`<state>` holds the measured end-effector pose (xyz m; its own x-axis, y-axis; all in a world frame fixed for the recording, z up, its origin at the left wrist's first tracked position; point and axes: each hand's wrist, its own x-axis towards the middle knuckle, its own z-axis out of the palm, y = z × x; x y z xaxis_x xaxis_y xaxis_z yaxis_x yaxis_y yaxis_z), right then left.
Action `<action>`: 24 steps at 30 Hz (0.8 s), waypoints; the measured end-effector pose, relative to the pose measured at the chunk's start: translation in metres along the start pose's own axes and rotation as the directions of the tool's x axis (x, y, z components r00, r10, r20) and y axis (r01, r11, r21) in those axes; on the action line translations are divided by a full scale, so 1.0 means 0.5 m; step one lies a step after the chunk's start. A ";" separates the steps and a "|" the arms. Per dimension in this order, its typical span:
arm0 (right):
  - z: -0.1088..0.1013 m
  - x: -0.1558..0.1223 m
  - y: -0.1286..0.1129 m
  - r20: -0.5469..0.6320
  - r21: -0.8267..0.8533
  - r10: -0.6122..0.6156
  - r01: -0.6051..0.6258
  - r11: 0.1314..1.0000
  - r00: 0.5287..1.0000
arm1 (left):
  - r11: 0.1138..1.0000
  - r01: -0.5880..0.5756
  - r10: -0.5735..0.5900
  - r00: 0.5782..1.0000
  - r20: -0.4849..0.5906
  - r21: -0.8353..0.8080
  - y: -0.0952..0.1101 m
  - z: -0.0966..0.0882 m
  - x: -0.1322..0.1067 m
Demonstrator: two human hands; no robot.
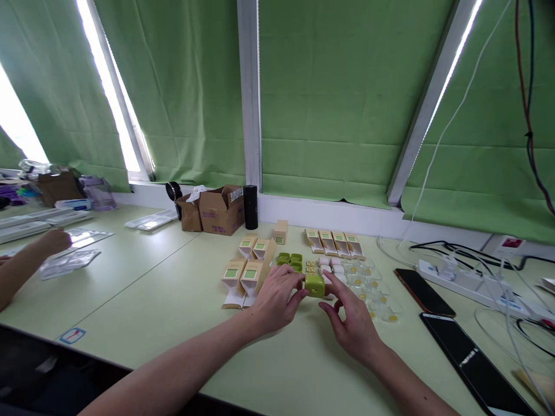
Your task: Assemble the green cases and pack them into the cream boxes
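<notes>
My left hand pinches a small glossy green box with rounded corners between thumb and fingers, held low over the table. My right hand is at the box's right side; its index fingertip meets the upper right edge, while the thumb stands apart below. Just behind are several green containers, small yellowish pieces and white rounded blocks, partly hidden by my hands. Clear domed pieces with yellow centres lie to the right. Open kraft boxes with green labels stand to the left.
More kraft boxes stand behind. Two dark phones and a power strip with cables lie right. Cardboard cartons and a black cylinder stand by the wall. Another person's hand is far left, near clear plastic trays.
</notes>
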<state>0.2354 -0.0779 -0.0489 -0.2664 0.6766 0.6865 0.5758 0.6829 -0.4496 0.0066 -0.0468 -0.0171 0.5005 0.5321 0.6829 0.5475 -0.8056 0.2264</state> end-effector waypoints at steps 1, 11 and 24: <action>0.001 0.000 0.001 -0.003 -0.011 -0.001 0.001 1.000 1.000 | 1.000 0.011 -0.011 1.000 0.013 -0.011 0.001 -0.001 0.001; 0.000 0.005 -0.002 0.000 -0.016 0.004 -0.004 1.000 1.000 | 0.998 0.056 -0.053 0.995 0.084 -0.039 0.006 -0.002 0.004; -0.003 0.003 -0.004 0.067 0.081 0.177 -0.182 0.980 0.982 | 0.998 -0.028 0.025 0.998 0.066 0.053 0.005 -0.010 0.008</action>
<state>0.2348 -0.0787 -0.0461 -0.2114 0.8039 0.5559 0.5505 0.5679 -0.6119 0.0067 -0.0481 -0.0104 0.5567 0.5281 0.6412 0.5682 -0.8052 0.1699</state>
